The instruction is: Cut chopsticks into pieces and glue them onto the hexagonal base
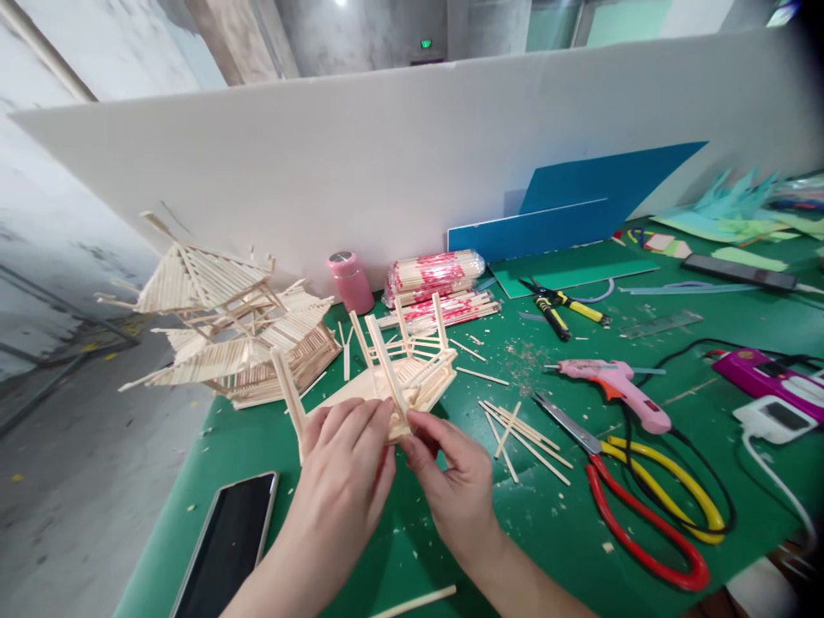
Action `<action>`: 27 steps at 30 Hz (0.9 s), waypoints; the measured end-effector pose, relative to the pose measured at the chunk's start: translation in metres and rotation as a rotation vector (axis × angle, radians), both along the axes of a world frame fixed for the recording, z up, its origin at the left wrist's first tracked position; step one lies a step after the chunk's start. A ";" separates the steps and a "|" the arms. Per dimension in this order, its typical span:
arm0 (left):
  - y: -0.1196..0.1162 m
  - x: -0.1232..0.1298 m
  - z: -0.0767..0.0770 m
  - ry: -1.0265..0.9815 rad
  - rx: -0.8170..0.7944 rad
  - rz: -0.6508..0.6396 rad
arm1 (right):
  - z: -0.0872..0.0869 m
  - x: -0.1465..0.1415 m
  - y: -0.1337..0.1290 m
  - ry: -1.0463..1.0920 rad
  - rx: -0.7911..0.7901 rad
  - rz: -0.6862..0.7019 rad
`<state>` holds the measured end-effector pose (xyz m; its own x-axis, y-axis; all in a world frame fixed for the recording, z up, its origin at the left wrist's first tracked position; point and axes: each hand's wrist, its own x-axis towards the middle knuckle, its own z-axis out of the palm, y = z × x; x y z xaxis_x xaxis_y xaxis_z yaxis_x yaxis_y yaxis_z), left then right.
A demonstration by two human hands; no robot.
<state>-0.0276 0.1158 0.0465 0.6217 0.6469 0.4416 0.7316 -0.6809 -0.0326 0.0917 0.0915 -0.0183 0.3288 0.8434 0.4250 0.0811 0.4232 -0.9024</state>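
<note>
Wooden stick frame (351,388) mid-picture, we're gripping its near edge with left hand (351,451) and right hand (454,485), green tabletop (547,536) separating us from scissors (596,459), lower right.

The one camera here is worn on the head; it faces forward and down, close above the left fingers (357,421) and right fingers (436,427), across the worktop (541,506) to the pale board (257,154).
</note>
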 end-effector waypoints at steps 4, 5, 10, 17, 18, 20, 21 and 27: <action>-0.002 -0.003 -0.002 -0.041 0.017 0.058 | -0.006 0.001 0.002 0.045 -0.031 -0.010; -0.003 -0.004 0.000 -0.059 0.019 0.065 | -0.008 0.001 0.002 0.071 -0.045 -0.008; -0.019 -0.015 0.012 -0.270 0.098 0.179 | -0.009 0.006 0.004 0.191 -0.134 -0.039; -0.035 -0.031 0.006 -0.507 0.209 0.367 | -0.005 0.010 0.004 0.233 -0.167 -0.091; -0.034 -0.032 0.004 -0.511 0.209 0.370 | -0.004 0.010 0.004 0.226 -0.170 -0.100; -0.030 -0.033 0.001 -0.513 0.213 0.358 | -0.003 0.011 0.004 0.207 -0.176 -0.118; -0.028 -0.032 0.000 -0.509 0.213 0.344 | -0.003 0.012 0.004 0.195 -0.179 -0.124; -0.019 -0.020 0.002 -0.451 0.200 0.250 | -0.004 0.011 0.005 0.196 -0.160 -0.114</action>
<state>-0.0477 0.0969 0.0480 0.1809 0.6266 0.7581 0.8414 -0.4977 0.2105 0.1029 0.0960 -0.0220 0.4887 0.8474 0.2077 -0.0630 0.2717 -0.9603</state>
